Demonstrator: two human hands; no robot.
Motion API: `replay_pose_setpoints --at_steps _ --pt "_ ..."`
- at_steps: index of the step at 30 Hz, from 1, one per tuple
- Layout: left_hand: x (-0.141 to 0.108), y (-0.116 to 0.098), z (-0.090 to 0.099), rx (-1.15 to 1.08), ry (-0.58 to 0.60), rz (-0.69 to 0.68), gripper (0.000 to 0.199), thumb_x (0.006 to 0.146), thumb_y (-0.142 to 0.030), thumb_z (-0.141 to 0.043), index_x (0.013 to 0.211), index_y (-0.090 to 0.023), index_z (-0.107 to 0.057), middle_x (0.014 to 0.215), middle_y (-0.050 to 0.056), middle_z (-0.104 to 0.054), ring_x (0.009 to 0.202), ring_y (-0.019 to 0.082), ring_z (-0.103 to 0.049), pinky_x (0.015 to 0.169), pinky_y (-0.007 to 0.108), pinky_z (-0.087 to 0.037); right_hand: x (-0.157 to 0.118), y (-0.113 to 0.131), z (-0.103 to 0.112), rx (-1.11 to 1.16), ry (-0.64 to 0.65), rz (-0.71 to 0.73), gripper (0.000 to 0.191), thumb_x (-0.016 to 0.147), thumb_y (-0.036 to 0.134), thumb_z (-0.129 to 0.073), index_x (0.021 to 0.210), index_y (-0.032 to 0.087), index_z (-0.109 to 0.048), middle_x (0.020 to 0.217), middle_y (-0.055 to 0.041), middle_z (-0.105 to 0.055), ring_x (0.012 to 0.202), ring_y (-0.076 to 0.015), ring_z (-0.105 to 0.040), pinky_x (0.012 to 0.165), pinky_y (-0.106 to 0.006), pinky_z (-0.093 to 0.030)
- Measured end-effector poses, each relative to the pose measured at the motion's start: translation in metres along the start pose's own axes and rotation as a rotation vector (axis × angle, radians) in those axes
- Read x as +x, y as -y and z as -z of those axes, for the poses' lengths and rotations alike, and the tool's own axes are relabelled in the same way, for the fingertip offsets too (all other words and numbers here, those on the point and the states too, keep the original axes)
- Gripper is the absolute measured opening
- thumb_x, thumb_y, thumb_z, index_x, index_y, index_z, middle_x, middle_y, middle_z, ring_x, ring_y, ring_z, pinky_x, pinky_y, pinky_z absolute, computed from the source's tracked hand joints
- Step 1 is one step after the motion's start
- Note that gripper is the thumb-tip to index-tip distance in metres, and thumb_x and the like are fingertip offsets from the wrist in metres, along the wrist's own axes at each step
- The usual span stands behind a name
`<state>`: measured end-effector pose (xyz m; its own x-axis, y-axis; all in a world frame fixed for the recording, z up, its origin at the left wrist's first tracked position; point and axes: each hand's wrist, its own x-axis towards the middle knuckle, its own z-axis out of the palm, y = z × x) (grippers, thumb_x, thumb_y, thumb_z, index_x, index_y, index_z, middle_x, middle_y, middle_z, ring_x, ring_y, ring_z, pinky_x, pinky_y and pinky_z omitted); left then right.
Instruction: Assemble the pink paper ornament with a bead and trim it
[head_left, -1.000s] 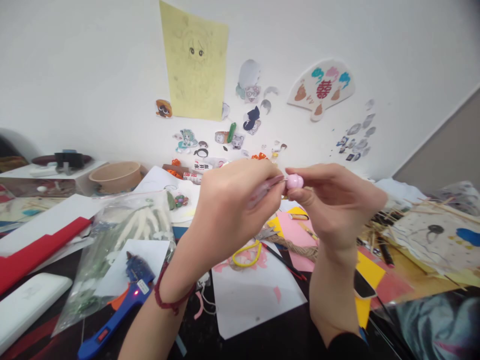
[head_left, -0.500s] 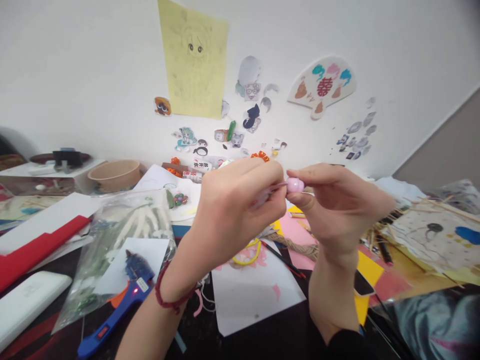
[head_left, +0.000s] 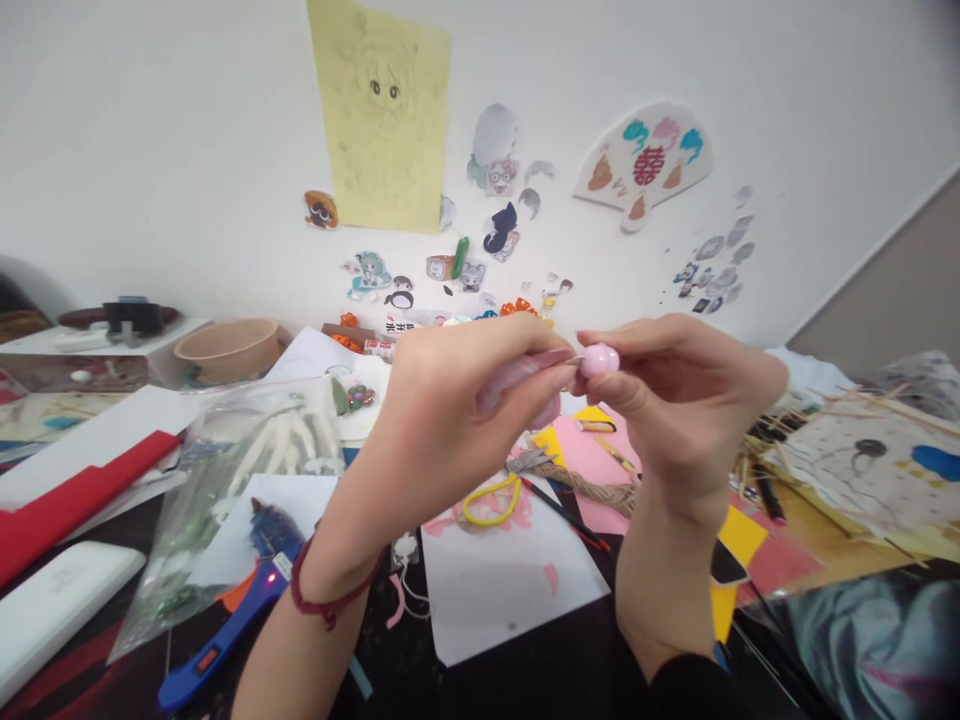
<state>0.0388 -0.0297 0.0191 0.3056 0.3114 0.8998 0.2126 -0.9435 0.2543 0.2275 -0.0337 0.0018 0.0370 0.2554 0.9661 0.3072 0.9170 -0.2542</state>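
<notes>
Left hand and right hand, pink bead, yellow scissors

A plain white wall, evenly and softly lit, carries paper cutouts and a yellow drawing above a dark, glossy tabletop, and at the right it meets a grey surface along a slanting edge.

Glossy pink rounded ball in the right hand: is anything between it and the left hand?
Only a short, thin stem-like bit shows in the narrow gap between the left hand and the glossy pink rounded ball. The yellow-handled metal scissors lie lower down, out of the gap.
</notes>
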Motion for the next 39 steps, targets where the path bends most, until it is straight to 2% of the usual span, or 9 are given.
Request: replay_pose_setpoints --at_steps 6,14,20,24,30,33,35,39 --pt "-0.001 -0.003 -0.001 0.061 -0.047 -0.001 0.009 0.093 -0.017 -0.071 0.084 -0.019 -0.069 0.067 -0.007 -0.073 0.056 0.006 -0.063 0.057 0.021 -0.047 -0.001 -0.002 0.000 -0.005 0.013 0.018 0.023 0.079 0.026 -0.088 0.101 0.031 -0.083 0.085 -0.0015 -0.081 0.068 -0.0207 -0.077 0.056 -0.034 -0.065" --pt "-0.001 -0.006 -0.002 0.102 -0.063 -0.025 0.016 0.090 -0.015 -0.072 0.076 -0.020 -0.066 0.060 -0.007 -0.067 0.050 0.007 -0.054 0.052 0.023 -0.042 0.002 -0.001 -0.002 0.002 0.010 0.080 0.026 0.076 0.029 -0.091 0.100 0.034 -0.083 0.083 -0.0003 -0.080 0.071 -0.0208 -0.075 0.056 -0.034 -0.061" --pt "-0.001 -0.002 -0.004 0.115 -0.070 -0.049 0.019 0.088 -0.016 -0.073 0.072 -0.019 -0.064 0.059 -0.007 -0.061 0.050 0.007 -0.047 0.050 0.024 -0.037 0.001 -0.002 -0.001 -0.002 0.058 0.092 0.031 0.075 0.029 -0.091 0.104 0.035 -0.082 0.079 0.0006 -0.078 0.067 -0.0196 -0.071 0.058 -0.036 -0.057" --pt "-0.001 -0.002 -0.006 0.117 -0.098 -0.052 0.020 0.087 -0.014 -0.072 0.071 -0.019 -0.063 0.058 -0.007 -0.058 0.049 0.007 -0.046 0.051 0.025 -0.038 -0.001 -0.003 -0.002 -0.028 0.031 0.115 0.034 0.074 0.031 -0.092 0.106 0.036 -0.081 0.080 0.0005 -0.078 0.066 -0.0205 -0.070 0.059 -0.037 -0.056" --pt "-0.002 -0.005 -0.007 0.159 -0.110 -0.061 0.022 0.090 -0.020 -0.069 0.071 -0.022 -0.060 0.056 -0.006 -0.057 0.049 0.009 -0.047 0.052 0.027 -0.041 -0.001 -0.003 -0.005 -0.075 0.012 0.155 0.035 0.073 0.034 -0.092 0.106 0.039 -0.080 0.080 0.0009 -0.078 0.066 -0.0224 -0.071 0.059 -0.039 -0.057" --pt "-0.003 -0.006 -0.006 0.187 -0.119 -0.059 0.022 0.092 -0.019 -0.068 0.072 -0.023 -0.060 0.059 -0.006 -0.061 0.051 0.009 -0.051 0.055 0.027 -0.044 0.000 0.000 -0.006 -0.062 -0.010 0.212 0.040 0.071 0.032 -0.094 0.109 0.035 -0.080 0.080 0.0008 -0.078 0.068 -0.0210 -0.071 0.059 -0.038 -0.058" --pt "-0.003 -0.007 -0.003 0.140 -0.086 -0.027 0.017 0.093 -0.019 -0.068 0.077 -0.023 -0.064 0.065 -0.006 -0.068 0.054 0.009 -0.058 0.058 0.027 -0.049 0.000 0.004 -0.006 -0.062 -0.040 0.222 0.040 0.070 0.029 -0.094 0.108 0.033 -0.081 0.079 0.0008 -0.077 0.068 -0.0200 -0.071 0.058 -0.037 -0.058" --pt "-0.003 -0.008 0.004 -0.026 0.020 0.052 0.008 0.097 -0.022 -0.068 0.089 -0.023 -0.070 0.068 -0.006 -0.073 0.056 0.009 -0.065 0.058 0.024 -0.053 -0.001 0.010 -0.004 -0.081 -0.049 0.127 0.030 0.076 0.028 -0.091 0.104 0.035 -0.081 0.083 0.0007 -0.079 0.070 -0.0209 -0.072 0.058 -0.038 -0.059"
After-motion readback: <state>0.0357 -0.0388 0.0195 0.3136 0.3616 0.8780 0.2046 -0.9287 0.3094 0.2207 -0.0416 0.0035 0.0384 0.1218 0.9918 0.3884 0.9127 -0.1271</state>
